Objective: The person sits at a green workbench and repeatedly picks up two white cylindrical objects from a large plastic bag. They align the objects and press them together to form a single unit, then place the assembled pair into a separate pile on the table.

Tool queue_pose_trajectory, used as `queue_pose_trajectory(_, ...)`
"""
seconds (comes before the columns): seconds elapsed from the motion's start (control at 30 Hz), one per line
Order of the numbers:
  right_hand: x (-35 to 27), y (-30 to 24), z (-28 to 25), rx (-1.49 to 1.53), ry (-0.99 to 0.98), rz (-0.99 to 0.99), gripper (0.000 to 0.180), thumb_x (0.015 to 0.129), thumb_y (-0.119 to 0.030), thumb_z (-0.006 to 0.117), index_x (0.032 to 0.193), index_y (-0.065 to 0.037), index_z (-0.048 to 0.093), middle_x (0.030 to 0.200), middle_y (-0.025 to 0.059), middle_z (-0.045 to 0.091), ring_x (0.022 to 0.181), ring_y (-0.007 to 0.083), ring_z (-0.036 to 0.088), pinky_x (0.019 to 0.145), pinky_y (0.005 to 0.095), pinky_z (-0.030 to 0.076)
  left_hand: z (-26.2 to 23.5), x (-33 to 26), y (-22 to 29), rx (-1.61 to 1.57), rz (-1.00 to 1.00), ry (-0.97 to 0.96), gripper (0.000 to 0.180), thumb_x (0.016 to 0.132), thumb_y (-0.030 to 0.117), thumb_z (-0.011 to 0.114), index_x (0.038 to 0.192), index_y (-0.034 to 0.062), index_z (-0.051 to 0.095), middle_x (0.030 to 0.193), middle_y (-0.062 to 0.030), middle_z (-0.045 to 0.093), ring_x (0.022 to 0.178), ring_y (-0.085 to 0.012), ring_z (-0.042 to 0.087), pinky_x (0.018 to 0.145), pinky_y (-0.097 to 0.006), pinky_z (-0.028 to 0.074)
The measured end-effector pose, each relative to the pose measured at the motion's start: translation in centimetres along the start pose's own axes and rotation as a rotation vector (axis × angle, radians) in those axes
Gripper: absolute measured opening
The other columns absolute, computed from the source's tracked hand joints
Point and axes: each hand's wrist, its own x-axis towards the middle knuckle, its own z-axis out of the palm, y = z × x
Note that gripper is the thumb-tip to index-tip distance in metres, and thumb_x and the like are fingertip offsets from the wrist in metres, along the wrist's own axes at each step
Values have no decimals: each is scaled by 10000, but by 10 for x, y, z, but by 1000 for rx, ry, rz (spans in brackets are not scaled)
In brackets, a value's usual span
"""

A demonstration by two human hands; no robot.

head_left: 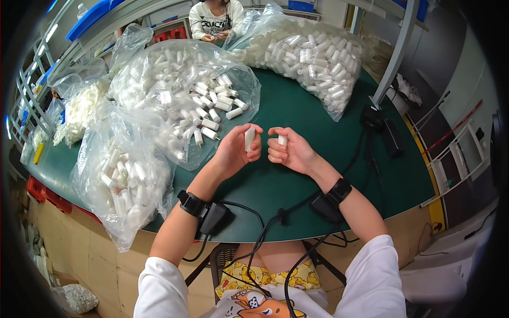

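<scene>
My left hand (pixel 232 150) is closed around a white plastic cylinder (pixel 249 139), which stands upright between thumb and fingers. A short gap away, my right hand (pixel 298 152) grips a smaller-looking white piece (pixel 282 140), mostly covered by the fingers. Both hands are raised over the green table (pixel 254 185), and the two white pieces do not touch. Just beyond my left hand, loose white cylinders (pixel 210 124) spill from the mouth of a clear plastic bag (pixel 253 87); a few show a thin metal pin at one end.
A full bag of white cylinders (pixel 328 61) lies at the back right, and another bag (pixel 122 212) overhangs the front left edge. Black cables (pixel 260 233) run from my wrist straps. A metal post (pixel 395 58) rises at the right. Across the table is a person (pixel 216 21).
</scene>
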Motion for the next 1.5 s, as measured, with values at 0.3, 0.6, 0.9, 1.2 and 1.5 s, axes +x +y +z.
queue_pose_trajectory(0.3,-3,-2,9,-54,92,-26,378,928,-266,466,1142,46,459,888,85,541,821,198,531,841,354,437,-5,4,-4,-41,60,47,364,962,410,348,969,74,489,754,-23,484,618,-139,448,616,-264,377)
queue_pose_trajectory(0.6,-6,-3,7,-138,59,-75,144,912,-155,512,986,-32,508,767,34,513,687,141,518,767,320,444,5,1,-1,-4,104,122,367,973,406,324,978,75,483,785,-14,488,657,-140,464,644,-272,391)
queue_pose_trajectory(0.9,-5,-5,10,-80,18,2,282,906,-297,477,785,-45,518,588,-9,385,513,95,370,602,269,382,0,-1,3,52,-14,10,240,902,289,426,752,102,429,571,26,285,475,-87,261,480,-229,250)
queue_pose_trajectory(1.2,-5,-2,5,-290,38,-89,334,919,-307,470,698,-58,442,553,-25,336,440,64,291,504,244,328,-4,1,2,118,4,91,227,893,244,430,709,120,380,544,44,241,438,-64,211,437,-223,208)
queue_pose_trajectory(1.5,-6,-3,24,3,147,-43,299,928,-323,453,911,-29,502,697,26,474,605,122,452,679,262,417,-4,1,0,-8,51,72,237,910,297,379,865,87,478,626,12,363,513,-99,336,522,-236,306)
